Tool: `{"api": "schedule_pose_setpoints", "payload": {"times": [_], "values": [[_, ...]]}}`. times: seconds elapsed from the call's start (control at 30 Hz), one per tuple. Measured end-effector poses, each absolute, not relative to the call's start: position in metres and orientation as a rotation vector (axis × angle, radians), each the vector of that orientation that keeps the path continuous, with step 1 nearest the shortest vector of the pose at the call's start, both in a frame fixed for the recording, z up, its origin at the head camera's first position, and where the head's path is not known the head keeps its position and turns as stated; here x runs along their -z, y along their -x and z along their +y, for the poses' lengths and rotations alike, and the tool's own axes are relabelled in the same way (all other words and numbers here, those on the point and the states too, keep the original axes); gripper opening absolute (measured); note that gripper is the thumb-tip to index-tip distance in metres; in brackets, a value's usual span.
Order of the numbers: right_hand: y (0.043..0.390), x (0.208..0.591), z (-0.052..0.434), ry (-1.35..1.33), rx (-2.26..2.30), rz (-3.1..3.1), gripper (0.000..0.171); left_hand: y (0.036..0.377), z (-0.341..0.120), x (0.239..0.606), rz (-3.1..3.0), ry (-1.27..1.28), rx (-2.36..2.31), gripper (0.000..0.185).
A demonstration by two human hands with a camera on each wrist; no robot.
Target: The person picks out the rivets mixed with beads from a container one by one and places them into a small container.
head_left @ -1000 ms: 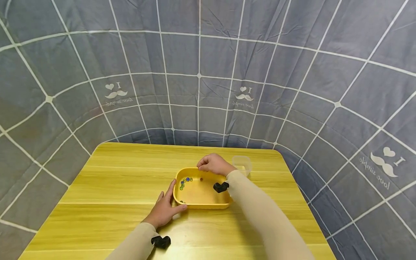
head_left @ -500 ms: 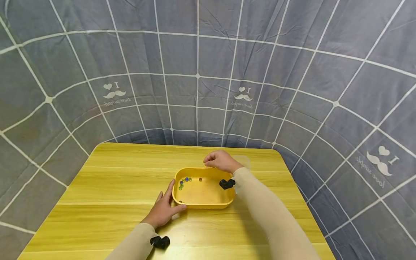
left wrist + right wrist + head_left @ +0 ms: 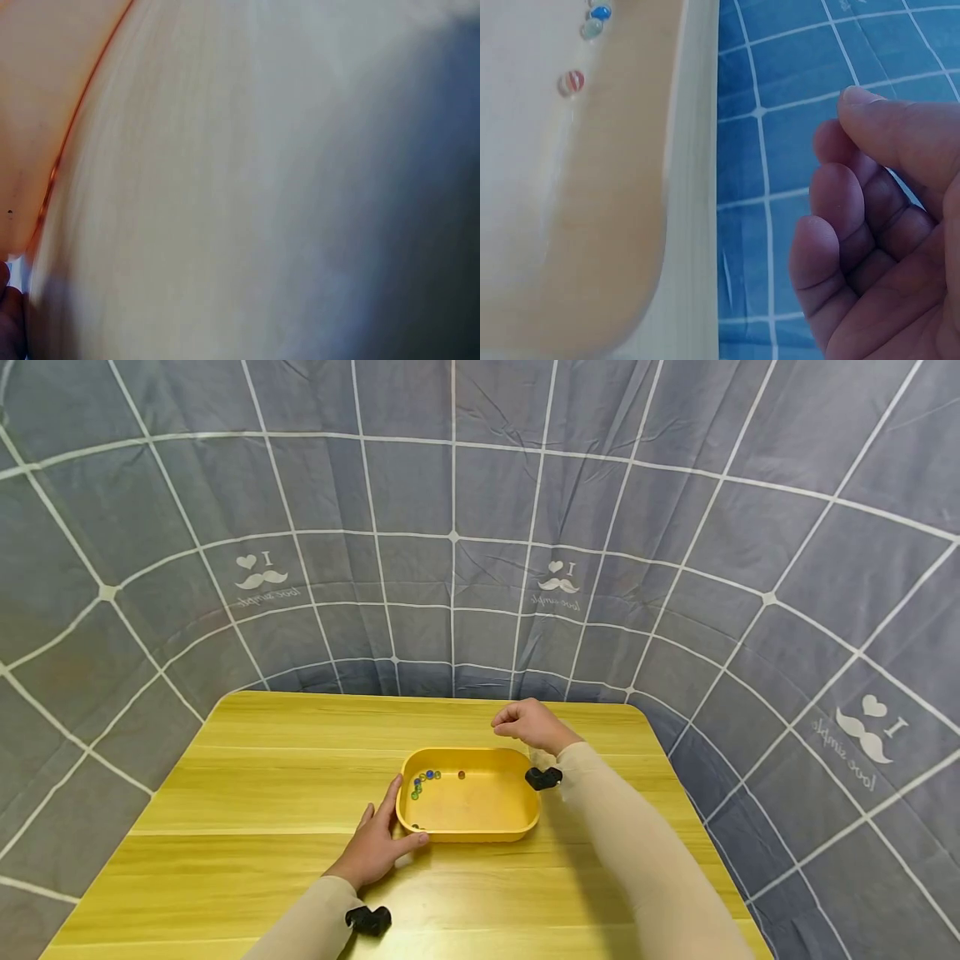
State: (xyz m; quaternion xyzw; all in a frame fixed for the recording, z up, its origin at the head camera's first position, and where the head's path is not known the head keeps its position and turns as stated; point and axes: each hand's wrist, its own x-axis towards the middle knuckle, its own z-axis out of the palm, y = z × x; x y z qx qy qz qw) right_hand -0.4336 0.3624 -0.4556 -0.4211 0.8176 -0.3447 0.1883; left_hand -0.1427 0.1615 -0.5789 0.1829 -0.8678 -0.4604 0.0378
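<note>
Right fingers curled in toward the palm, thumb tip laid over the forefinger. Nothing visible between them from the wrist, yet no telling whether something small sits hidden in the pinch. Right hand raised off the table, just past the far right corner of the tray, touching nothing that shows.

Left hand flat and relaxed at the tray's near left corner: fingers straight along the left wall, thumb stretched along the near wall, both touching it, nothing gripped.

Out from the left fingertips, inside the far left corner of the tray, a small cluster of marbles, blue and green among them. One striped marble lying apart on the tray floor, nearer the right hand than the rest, though well clear of those curled fingers. Beyond the tray's far rim from the right wrist, only grid cloth.

Judging by looks: marbles hard, smooth, light, and quick to roll or slip from a loose pinch. Best taken singly between thumb tip and forefinger tip, from above, with the cluster approached at its edge. Tray probably thin plastic, light, apt to slide on smooth wood. Best steadied at a corner, with fingers on one wall and thumb on the next.
</note>
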Motion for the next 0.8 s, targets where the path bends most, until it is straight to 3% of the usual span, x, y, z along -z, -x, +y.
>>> {"api": "schedule_pose_setpoints", "payload": {"times": [0.8], "values": [[0.478, 0.469, 0.408, 1.076, 0.988, 2.405, 0.019, 0.151, 0.165, 0.582, -2.644, -0.573, 1.406, 0.114]]}}
